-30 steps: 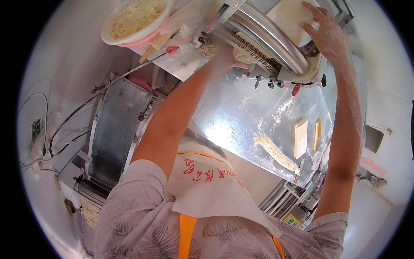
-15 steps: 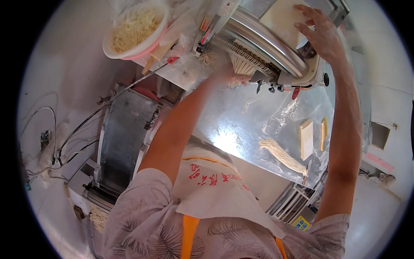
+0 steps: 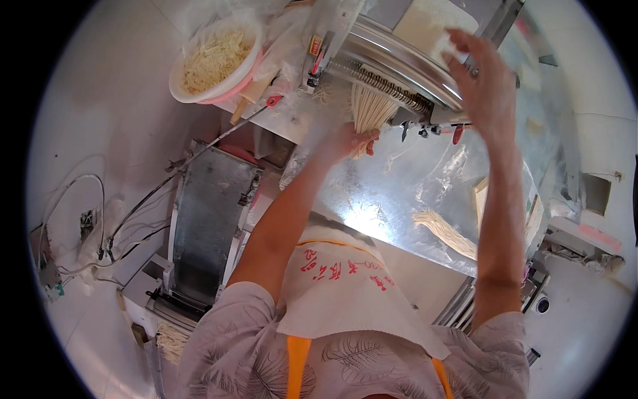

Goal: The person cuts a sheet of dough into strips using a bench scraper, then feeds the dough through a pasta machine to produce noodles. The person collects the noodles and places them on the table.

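In the head view, the only one we have, we look down on a shiny metal desk (image 3: 392, 186) with a noodle machine (image 3: 405, 63) at its far side. A fan of cut noodles (image 3: 372, 110) hangs from beneath the machine's ridged roller, and we find the left hand (image 3: 349, 141) at its lower end. The fingers of that hand are curled closed around the strands, with a few noodle tips showing below the grip.

The right hand (image 3: 486, 90) is raised at the right end of the machine, and it is a little blurred. We see its fingers bent and parted, with a wide gap between thumb and forefinger. They hold nothing that we can make out. Their tips are close to a pale sheet of dough (image 3: 428, 26) behind the smooth metal roller; we cannot tell whether they touch it.

On the near part of the desk we see a loose bundle of noodles (image 3: 444, 233), lying slantwise, and white smears of flour (image 3: 453, 169) beyond it. A pale flat piece (image 3: 480, 195) is partly hidden by the right forearm.

To the left of the machine, a white bowl (image 3: 176, 83) full of noodle strands sits in a pink one (image 3: 236, 90). Near it we notice a wooden stick (image 3: 240, 111) and a thin rod with a red end (image 3: 273, 101).
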Available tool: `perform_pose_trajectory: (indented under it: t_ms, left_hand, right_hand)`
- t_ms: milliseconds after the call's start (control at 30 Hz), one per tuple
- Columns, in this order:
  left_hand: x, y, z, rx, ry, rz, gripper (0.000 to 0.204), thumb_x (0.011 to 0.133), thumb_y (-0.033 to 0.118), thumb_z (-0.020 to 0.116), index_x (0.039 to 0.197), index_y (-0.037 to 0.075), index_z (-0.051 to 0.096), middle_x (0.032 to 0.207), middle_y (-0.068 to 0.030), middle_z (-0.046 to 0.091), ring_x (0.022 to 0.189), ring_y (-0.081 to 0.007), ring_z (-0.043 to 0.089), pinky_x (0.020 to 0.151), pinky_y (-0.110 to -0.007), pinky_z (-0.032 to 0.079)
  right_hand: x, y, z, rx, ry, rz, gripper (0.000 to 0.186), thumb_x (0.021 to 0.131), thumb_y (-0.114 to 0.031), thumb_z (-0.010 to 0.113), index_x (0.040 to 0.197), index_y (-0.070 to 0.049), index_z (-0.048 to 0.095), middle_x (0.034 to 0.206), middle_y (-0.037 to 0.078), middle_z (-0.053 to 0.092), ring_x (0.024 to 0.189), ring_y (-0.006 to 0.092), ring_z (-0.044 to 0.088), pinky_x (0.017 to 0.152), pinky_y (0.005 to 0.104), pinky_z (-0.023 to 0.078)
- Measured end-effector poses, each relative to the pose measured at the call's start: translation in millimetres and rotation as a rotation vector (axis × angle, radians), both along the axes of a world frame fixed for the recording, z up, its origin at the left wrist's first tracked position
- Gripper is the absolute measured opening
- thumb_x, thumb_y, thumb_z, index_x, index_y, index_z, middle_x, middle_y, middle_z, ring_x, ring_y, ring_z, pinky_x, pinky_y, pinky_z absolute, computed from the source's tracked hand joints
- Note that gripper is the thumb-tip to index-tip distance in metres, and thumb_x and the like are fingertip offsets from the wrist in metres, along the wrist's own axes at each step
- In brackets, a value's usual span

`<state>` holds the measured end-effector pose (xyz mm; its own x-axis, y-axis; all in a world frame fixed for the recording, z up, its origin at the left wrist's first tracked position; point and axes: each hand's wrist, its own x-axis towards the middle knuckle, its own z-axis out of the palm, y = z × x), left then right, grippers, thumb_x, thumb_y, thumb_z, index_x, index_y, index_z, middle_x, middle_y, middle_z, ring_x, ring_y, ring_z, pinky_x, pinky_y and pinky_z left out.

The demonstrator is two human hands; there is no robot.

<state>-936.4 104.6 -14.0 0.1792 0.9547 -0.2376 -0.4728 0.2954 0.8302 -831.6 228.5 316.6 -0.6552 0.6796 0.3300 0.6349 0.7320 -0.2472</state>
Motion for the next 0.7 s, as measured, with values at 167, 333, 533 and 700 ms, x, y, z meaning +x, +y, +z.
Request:
perform_pose_trajectory:
  t_ms: [167, 333, 533, 700]
  left_hand:
    - [0.9, -20.2, 14.6, -0.096, 0.029, -0.019, 0.031, 0.1, 0.036, 0.069, 0.106, 0.006, 0.067, 0.078, -0.0024, 0.065, 0.075, -0.0151, 0.066, 0.068, -0.031, 0.05]
    - [6.6, -41.6, 15.1, -0.058, -0.082, 0.017, 0.023, 0.1, 0.026, 0.065, 0.108, 0.004, 0.066, 0.083, -0.004, 0.066, 0.076, -0.016, 0.067, 0.07, -0.032, 0.052]
    - [4.4, -63.8, -2.2, -0.125, 0.024, 0.011, 0.016, 0.1, 0.016, 0.059, 0.104, 0.001, 0.063, 0.085, -0.0073, 0.068, 0.073, -0.0182, 0.068, 0.07, -0.033, 0.056]
    - [12.6, -75.4, 13.9, -0.267, 0.097, 0.066, 0.017, 0.101, 0.014, 0.06, 0.1, -0.002, 0.061, 0.08, -0.0088, 0.067, 0.069, -0.0179, 0.069, 0.064, -0.035, 0.061]
  right_hand:
    - [29.7, -118.4, -84.2, -0.596, 0.229, -0.165, 0.025, 0.095, -0.011, 0.074, 0.119, -0.005, 0.075, 0.108, 0.008, 0.076, 0.091, 0.014, 0.069, 0.086, 0.0306, 0.055]
    - [47.8, -138.4, -238.7, -0.677, 0.411, -0.544, 0.044, 0.097, -0.028, 0.073, 0.118, 0.009, 0.066, 0.101, 0.019, 0.074, 0.093, 0.0206, 0.072, 0.081, 0.0328, 0.057]
    - [15.9, -109.9, -249.6, -1.35, 0.525, -0.451, 0.038, 0.092, -0.028, 0.076, 0.1, 0.007, 0.063, 0.084, 0.016, 0.072, 0.052, 0.0168, 0.064, 0.039, 0.0302, 0.045]
    - [8.2, -115.9, -259.9, -1.497, 0.64, -0.398, 0.031, 0.089, -0.022, 0.079, 0.097, 0.005, 0.065, 0.075, 0.011, 0.069, 0.045, 0.0156, 0.059, 0.033, 0.0307, 0.04]
